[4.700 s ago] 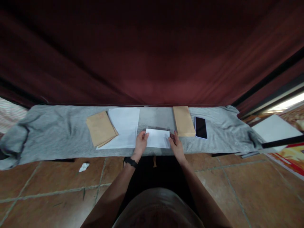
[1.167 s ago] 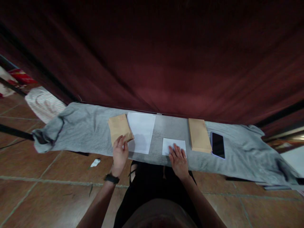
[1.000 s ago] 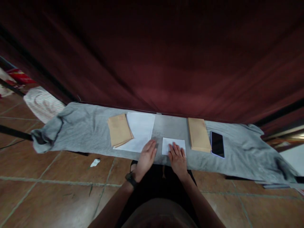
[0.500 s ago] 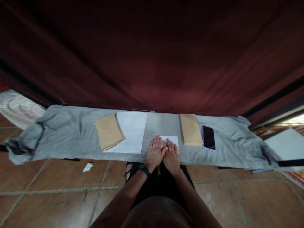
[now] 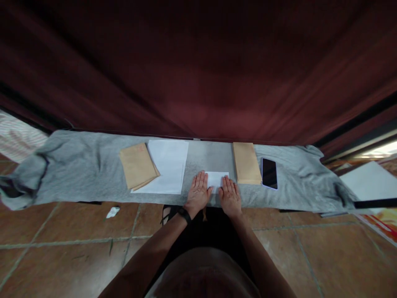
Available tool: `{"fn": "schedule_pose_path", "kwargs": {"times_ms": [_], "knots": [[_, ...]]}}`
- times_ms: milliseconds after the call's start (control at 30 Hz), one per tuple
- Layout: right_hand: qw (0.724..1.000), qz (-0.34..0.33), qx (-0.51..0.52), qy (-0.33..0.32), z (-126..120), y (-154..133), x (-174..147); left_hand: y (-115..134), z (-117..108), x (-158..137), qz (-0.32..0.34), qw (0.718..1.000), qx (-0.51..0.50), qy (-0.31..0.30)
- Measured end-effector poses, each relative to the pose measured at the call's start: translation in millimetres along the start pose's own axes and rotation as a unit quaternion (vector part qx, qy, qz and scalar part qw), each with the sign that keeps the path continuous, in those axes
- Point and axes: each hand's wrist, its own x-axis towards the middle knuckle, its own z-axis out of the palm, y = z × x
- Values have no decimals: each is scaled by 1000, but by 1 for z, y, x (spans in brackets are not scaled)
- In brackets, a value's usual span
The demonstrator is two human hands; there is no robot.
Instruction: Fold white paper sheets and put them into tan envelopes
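Left hand, right hand now apart on paper

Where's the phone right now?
In the head view, the phone lies on the gray cloth, on the person's right, close beside the brown paper stack that sits between it and the right hand.

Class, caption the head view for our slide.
Left hand and right hand lie flat over either end of a small white paper on grey cloth.
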Motion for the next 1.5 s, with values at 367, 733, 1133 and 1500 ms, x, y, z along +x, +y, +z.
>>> {"fn": "schedule_pose_path", "kwargs": {"times_ms": [367, 733, 1133, 1500], "knots": [[998, -30, 33, -35, -6, -29, 27, 0, -1, 2, -1, 999, 9, -32], [997, -60, 16, -53, 13, -39, 36, -3, 3, 1, 8, 999, 30, -34], [997, -40, -50, -33, 5, -18, 27, -1, -5, 2, -6, 998, 58, -33], [998, -33, -58, 13, 3, 2, 13, -14, -1, -2, -13, 999, 45, -9]]}}
